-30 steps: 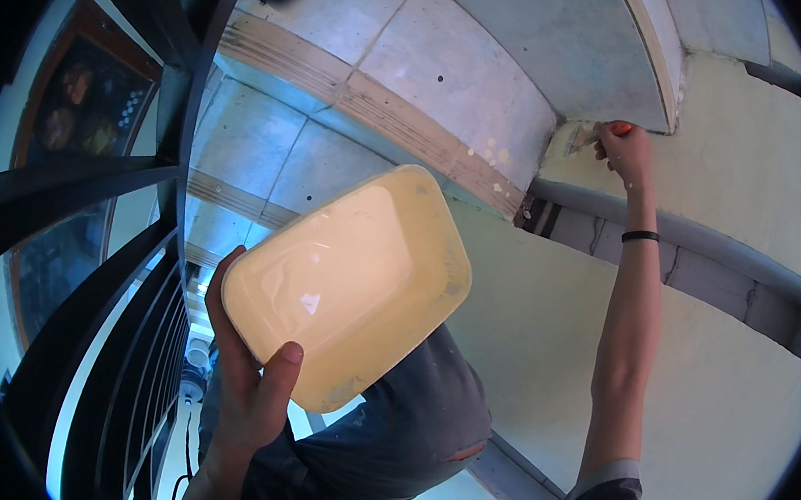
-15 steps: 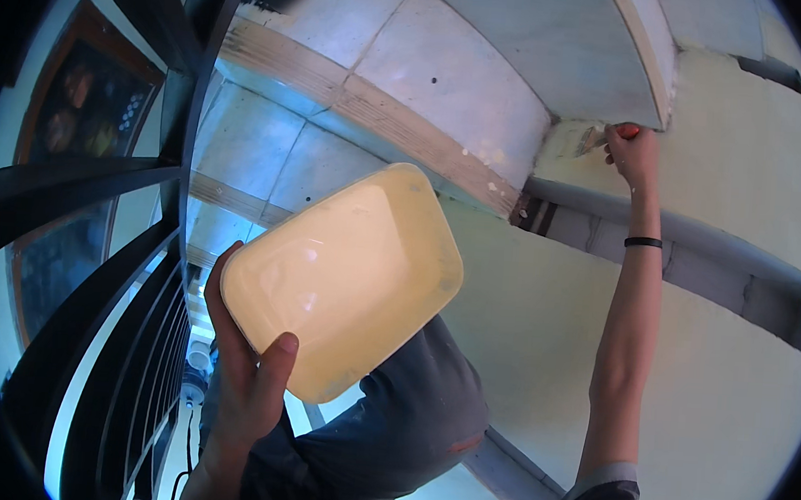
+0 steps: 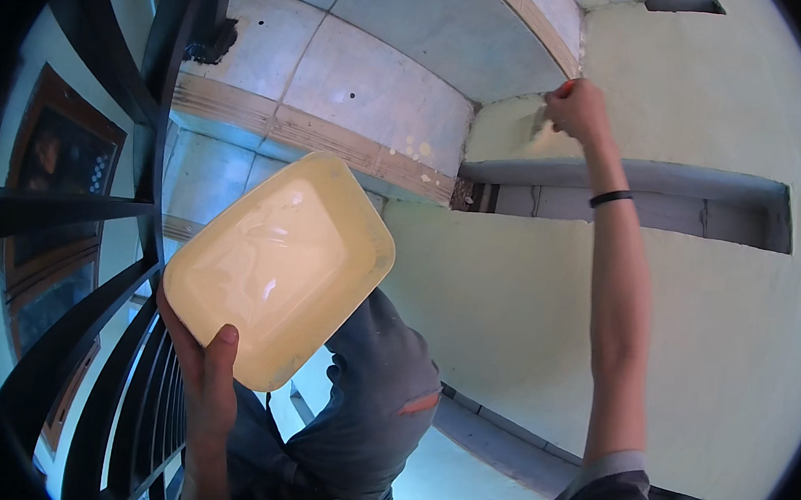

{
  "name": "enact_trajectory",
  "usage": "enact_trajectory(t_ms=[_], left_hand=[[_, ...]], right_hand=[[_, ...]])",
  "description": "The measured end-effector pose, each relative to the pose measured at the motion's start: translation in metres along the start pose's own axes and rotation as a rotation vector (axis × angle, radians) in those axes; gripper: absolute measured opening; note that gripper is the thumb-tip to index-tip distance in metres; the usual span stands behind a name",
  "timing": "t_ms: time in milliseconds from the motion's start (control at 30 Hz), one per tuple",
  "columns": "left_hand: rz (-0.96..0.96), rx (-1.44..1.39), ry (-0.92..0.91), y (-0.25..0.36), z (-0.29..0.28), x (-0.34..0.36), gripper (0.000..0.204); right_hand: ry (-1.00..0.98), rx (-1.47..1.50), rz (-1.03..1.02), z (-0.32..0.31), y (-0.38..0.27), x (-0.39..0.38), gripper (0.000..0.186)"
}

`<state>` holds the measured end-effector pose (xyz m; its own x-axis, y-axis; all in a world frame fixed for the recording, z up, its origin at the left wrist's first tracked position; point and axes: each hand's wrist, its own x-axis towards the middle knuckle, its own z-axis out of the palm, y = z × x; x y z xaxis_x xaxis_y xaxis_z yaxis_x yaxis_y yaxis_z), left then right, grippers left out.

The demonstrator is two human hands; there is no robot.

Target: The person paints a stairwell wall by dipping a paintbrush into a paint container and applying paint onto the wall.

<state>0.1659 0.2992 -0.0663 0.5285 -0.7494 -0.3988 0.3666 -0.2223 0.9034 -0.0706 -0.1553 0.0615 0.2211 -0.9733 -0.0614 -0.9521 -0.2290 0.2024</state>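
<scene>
My left hand grips the lower left edge of a pale yellow rectangular tub, thumb over the rim and fingers beneath. Cream-coloured paint lies inside the tub. Up at the right, my right hand is closed round the reddish-orange handle of a paintbrush. The bristles are blurred and lie against the pale yellow-green wall, just under a stair edge and above a long recess.
Tiled stairs with wooden-looking edges rise at the upper middle, spotted with paint drops. A black metal railing runs along the left. A long recess cuts into the wall below my right hand. Framed panels hang beyond the railing.
The view has shifted, so the stairs and tub appear farther left. My right hand has turned and moved the brush along the wall beneath the stair edge. Both hands keep their holds.
</scene>
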Motion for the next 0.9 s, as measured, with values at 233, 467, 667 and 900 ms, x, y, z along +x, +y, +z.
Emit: enact_trajectory(t_ms=[233, 467, 667, 900], left_hand=[[0.003, -0.032, 0.043, 0.006, -0.001, -0.005, 0.081], [-0.013, -0.041, 0.09, 0.003, -0.012, -0.013, 0.082], [-0.012, -0.026, 0.066, 0.001, -0.016, -0.018, 0.083], [0.027, -0.029, 0.074, 0.01, -0.01, -0.022, 0.083]], right_hand=[[0.381, -0.533, -0.106, -0.13, -0.027, -0.024, 0.019], [0.216, -0.61, -0.407, 0.051, -0.061, -0.042, 0.015], [0.267, -0.218, -0.329, 0.088, -0.052, -0.056, 0.019], [0.589, -0.363, -0.209, -0.078, -0.009, -0.053, 0.023]])
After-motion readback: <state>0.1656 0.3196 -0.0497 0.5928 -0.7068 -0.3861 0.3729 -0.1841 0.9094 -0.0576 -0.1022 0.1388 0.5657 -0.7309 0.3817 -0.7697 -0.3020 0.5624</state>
